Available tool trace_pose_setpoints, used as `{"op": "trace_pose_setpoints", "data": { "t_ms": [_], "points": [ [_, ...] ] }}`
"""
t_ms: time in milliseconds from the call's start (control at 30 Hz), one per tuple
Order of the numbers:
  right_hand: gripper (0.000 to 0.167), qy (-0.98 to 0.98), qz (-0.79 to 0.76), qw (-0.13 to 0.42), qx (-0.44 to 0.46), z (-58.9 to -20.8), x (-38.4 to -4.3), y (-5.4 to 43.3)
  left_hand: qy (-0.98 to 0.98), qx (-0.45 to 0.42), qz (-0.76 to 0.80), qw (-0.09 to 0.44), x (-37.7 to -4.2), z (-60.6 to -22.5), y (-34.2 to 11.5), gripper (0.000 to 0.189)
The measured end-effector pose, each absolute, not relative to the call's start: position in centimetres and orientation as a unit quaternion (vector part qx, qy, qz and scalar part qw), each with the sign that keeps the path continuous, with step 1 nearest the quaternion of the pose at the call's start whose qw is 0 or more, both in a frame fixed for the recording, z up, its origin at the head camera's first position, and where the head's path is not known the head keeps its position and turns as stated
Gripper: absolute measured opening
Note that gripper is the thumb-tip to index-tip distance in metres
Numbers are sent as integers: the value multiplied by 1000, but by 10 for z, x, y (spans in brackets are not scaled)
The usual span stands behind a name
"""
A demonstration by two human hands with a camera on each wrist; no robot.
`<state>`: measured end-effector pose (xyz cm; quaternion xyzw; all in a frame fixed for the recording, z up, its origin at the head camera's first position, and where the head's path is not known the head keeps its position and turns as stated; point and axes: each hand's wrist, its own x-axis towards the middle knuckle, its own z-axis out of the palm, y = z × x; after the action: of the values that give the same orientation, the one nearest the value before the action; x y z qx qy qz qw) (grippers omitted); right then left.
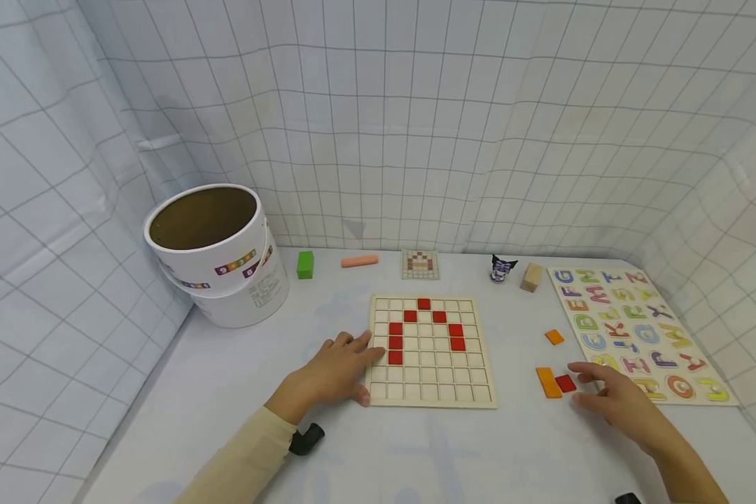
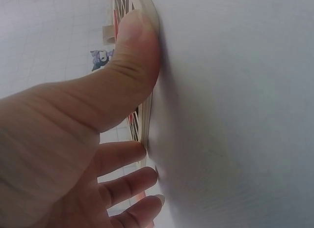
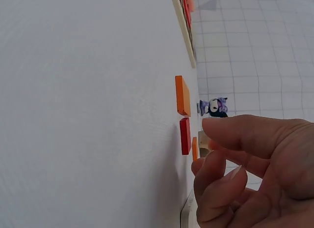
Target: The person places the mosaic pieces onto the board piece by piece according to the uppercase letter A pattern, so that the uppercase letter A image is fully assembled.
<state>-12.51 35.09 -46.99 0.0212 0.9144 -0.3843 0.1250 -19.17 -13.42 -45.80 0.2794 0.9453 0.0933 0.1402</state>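
A wooden grid board (image 1: 441,394) lies in the middle of the table, with several red square tiles (image 1: 395,343) forming an arch shape in its cells. My left hand (image 1: 334,371) rests at the board's left edge; in the left wrist view its thumb (image 2: 135,46) presses on the rim. To the right of the board, a loose red tile (image 1: 565,383) touches or nearly touches a longer orange piece (image 1: 548,383). My right hand (image 1: 614,399) hovers just right of that red tile, thumb and fingers apart, holding nothing. Another orange tile (image 1: 554,337) lies farther back.
An alphabet board (image 1: 611,308) is at the right, partly under my right hand. Along the back stand a white bucket (image 1: 239,297), green block (image 1: 305,265), orange-pink stick (image 1: 360,261), small pattern card (image 1: 419,275), purple-black figurine (image 1: 501,269) and wooden block (image 1: 532,278).
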Motion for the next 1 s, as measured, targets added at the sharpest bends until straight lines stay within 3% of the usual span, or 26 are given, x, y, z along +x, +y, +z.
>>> {"op": "trace_pose_setpoints", "data": {
  "t_ms": [633, 800, 1000],
  "points": [
    [24, 952, -289, 95, 23, -472, -139, 342, 944, 285, 90, 137, -192, -454, -133, 88],
    [26, 927, -356, 103, 48, -474, -139, 345, 944, 283, 92, 140, -191, -453, -133, 89],
    [39, 883, -460, 88, 31, -470, -149, 342, 946, 283, 84, 137, -191, -454, -133, 89]
  ]
}}
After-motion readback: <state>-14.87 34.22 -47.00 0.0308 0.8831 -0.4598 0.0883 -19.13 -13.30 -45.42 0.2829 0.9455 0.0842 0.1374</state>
